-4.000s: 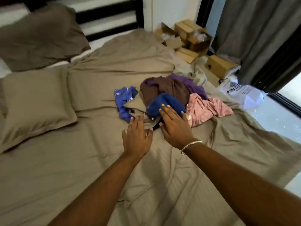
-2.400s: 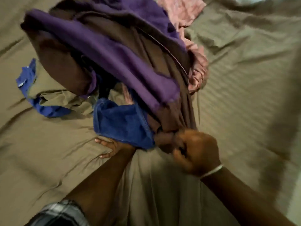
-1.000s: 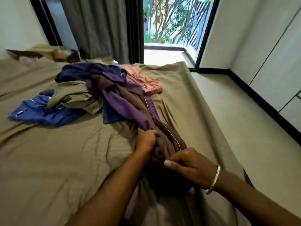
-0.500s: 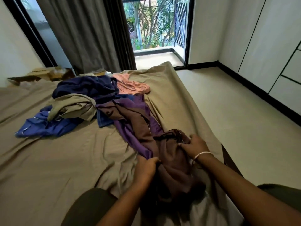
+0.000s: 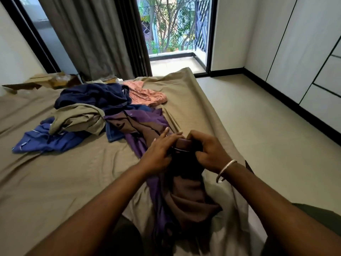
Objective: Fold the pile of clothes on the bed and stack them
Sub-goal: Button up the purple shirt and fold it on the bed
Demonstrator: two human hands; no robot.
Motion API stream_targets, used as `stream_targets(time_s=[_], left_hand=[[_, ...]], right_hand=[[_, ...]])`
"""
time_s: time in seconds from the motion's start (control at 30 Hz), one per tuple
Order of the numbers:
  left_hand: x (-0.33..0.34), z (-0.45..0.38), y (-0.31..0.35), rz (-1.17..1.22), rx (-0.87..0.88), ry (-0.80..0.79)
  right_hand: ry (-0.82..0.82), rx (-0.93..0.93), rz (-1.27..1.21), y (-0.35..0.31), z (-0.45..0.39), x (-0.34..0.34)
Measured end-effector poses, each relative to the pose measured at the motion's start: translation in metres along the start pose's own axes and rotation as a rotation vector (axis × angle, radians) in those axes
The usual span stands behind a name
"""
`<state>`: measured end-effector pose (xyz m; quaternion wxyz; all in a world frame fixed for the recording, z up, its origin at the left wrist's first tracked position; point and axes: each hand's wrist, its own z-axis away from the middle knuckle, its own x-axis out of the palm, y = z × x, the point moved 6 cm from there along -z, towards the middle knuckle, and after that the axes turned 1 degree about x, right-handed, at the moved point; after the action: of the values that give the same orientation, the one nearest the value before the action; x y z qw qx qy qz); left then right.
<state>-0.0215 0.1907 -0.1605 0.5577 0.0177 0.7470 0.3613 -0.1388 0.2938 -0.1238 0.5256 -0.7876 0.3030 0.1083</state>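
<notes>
Fingers of the right hand [image 5: 210, 152] curl round a bunched fold of the dark brown cloth garment [image 5: 186, 193], while the left hand [image 5: 158, 150] rests straight-fingered on it (a purple layer [image 5: 140, 145] shows alongside). That garment trails across the olive-sheeted bed [image 5: 55, 182] from the loose pile of clothes [image 5: 88, 109], ending nearer the person than the pile.

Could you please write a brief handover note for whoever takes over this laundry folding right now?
Left hand: fingers straight, resting on the brown and purple garment. Right hand: grips its bunched top edge.
That garment trails from the pile toward the person. Navy, pink, olive and blue clothes lie jumbled on the bed.
Done: nothing folded.
Left: fold and stack everything.
</notes>
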Motion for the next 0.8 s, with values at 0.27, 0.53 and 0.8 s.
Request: stream_targets(time_s=[0.27, 0.53, 0.8], left_hand=[[-0.095, -0.023, 0.031, -0.194, 0.215, 0.246], [-0.161, -0.038, 0.033, 0.045, -0.028, 0.177], [-0.194, -0.042, 0.049, -0.305, -0.036, -0.033]], right_hand=[[-0.257, 0.209, 0.118, -0.042, -0.060, -0.045], [-0.021, -0.097, 0.662, -0.085, -0.113, -0.096], [0.086, -0.300, 0.780, -0.142, -0.141, -0.129]])
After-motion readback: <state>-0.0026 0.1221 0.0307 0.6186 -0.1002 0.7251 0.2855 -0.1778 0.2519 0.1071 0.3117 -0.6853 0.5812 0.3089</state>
